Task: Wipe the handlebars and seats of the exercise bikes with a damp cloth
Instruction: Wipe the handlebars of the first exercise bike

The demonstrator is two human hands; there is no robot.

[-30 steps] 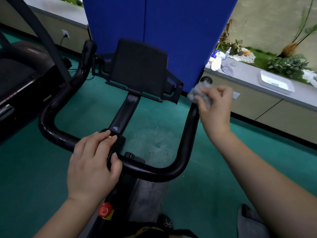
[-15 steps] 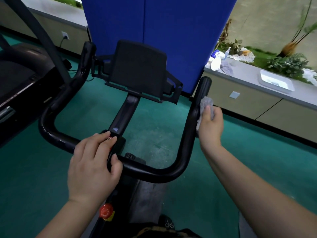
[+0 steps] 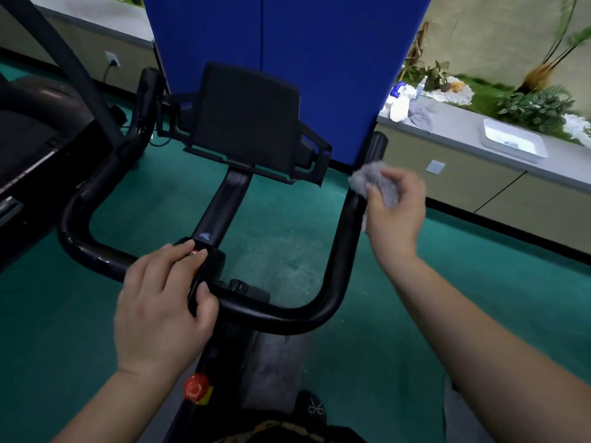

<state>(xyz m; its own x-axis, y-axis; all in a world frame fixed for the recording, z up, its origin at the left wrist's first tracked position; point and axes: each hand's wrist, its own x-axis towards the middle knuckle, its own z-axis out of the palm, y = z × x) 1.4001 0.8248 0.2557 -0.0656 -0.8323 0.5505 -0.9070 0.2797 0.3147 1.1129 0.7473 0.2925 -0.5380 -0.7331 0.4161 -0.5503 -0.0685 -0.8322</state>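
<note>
Pressing a crumpled gray cloth against the upper part of the handlebar on its right-hand side, the person's right hand keeps its grip clenched on the fabric, thumb and fingers pinching the wad against the black tube just below the rounded bar end. Part of the cloth hangs down behind the palm beside the bar.

The left hand grasps the lower crossbar of the same U-shaped handlebar near its middle, fingers wrapped over the top and resting on the black clamp block, thumb hooked beneath.

Between the two uprights stands a black console holder on a slanted stem, its back turned to the camera. A small black knob sits just behind the crossbar, and a red round button shows on the bike frame below the left wrist.

Behind the bike rises a blue partition panel. A dark treadmill stands at the left edge on the green floor. Along the right runs a gray desk carrying a white tray, a spray bottle, white and gray rags, with leafy plants behind.
</note>
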